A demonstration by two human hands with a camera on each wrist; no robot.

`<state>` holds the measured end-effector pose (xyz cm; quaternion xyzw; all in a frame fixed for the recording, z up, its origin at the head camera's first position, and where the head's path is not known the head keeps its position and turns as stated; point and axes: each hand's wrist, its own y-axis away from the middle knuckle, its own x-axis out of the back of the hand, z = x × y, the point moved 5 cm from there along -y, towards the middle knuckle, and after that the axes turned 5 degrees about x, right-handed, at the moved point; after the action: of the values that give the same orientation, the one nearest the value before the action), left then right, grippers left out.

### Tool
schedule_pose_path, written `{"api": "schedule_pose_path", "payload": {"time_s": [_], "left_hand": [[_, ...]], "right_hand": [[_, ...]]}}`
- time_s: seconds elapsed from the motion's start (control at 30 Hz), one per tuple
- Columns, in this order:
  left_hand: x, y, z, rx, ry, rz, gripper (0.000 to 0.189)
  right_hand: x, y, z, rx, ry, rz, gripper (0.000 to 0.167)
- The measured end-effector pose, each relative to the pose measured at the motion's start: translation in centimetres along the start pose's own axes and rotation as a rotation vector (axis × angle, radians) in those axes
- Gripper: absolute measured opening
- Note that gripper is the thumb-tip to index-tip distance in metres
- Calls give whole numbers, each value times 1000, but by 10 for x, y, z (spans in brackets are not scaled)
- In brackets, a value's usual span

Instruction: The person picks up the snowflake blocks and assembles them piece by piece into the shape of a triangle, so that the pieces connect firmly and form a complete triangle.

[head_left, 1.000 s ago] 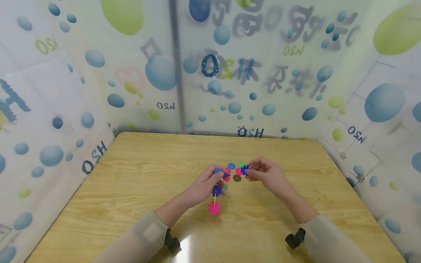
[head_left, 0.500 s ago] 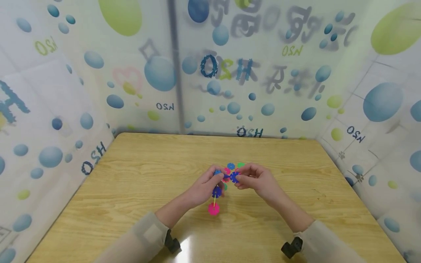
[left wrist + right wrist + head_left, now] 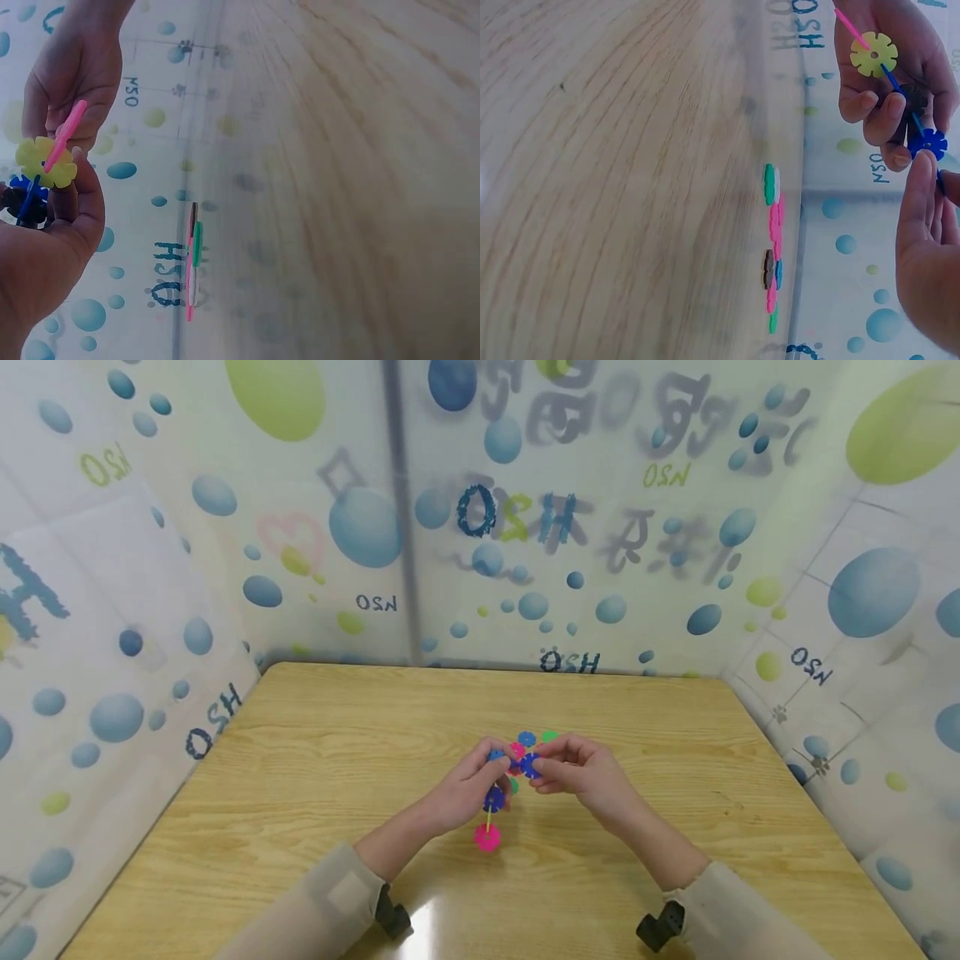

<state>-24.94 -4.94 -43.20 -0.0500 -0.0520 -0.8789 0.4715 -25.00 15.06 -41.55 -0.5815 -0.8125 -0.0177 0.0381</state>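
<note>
In the head view my left hand [image 3: 461, 793] grips a chain of slotted plastic snowflake discs. A pink disc [image 3: 487, 837] hangs lowest, joined to an edge-on yellow disc [image 3: 883, 61], with a dark blue disc [image 3: 493, 799] above. My right hand [image 3: 581, 768] pinches another dark blue disc [image 3: 529, 766] between thumb and fingers, right beside the left fingertips. In the right wrist view this disc [image 3: 930, 141] meets the blue end of the chain; how far the slots engage cannot be told. A dark disc [image 3: 30, 212] in the chain is partly hidden by the left fingers.
Loose discs lie flat on the wooden table [image 3: 337, 718] beyond the hands, among them a blue disc [image 3: 527, 739], a green disc [image 3: 551, 737] and a brown disc [image 3: 768, 270]. Bubble-patterned walls [image 3: 480, 610] stand behind the table and at both sides.
My right hand has moved left with the dark blue disc, bringing it up to the chain at my left fingers. The left hand has stayed almost still.
</note>
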Motion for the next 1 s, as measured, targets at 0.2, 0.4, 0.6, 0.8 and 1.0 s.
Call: {"api": "schedule_pose_path", "payload": {"time_s": [0.2, 0.4, 0.6, 0.8, 1.0], "left_hand": [[-2, 1, 0, 13, 12, 10, 33], [-3, 2, -3, 28, -19, 14, 29], [-4, 1, -6, 29, 6, 16, 26], [0, 1, -5, -25, 2, 20, 27], [3, 2, -2, -28, -89, 41, 29]], "right_hand": [[-5, 2, -1, 13, -5, 16, 28], [-9, 2, 2, 28, -6, 33, 23], [-12, 4, 1, 44, -16, 31, 25], [-13, 4, 3, 51, 21, 30, 28], [-9, 2, 5, 34, 116, 76, 24]]}}
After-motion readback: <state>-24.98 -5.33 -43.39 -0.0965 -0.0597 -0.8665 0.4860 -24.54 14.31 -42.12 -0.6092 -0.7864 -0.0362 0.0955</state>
